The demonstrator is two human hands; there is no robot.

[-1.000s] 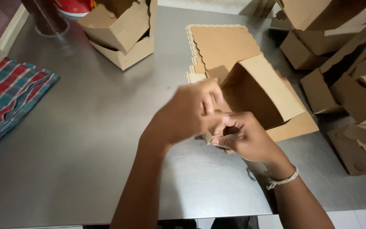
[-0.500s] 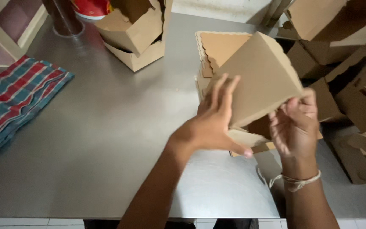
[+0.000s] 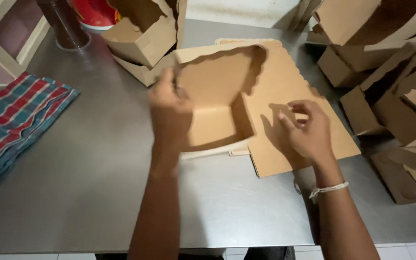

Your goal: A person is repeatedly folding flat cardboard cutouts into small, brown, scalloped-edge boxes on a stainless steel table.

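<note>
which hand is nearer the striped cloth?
Left. The left hand grips the open cardboard box, right of the striped cloth. The right hand lies farther right, on the flat cardboard stack.

From my feed, the left hand (image 3: 170, 111) grips the near wall of a folded brown cardboard box (image 3: 215, 103), open side up, on the steel table (image 3: 87, 159). The right hand (image 3: 305, 132) rests on a flat scallop-edged cardboard stack (image 3: 290, 91) beside it.

Steel table (image 3: 87, 192), striped cloth (image 3: 15, 120) at left, folded cardboard boxes (image 3: 143, 41) upper centre, flat blanks (image 3: 294, 115) centre-right, possibly a dark bottle (image 3: 63, 24) upper left.
</note>
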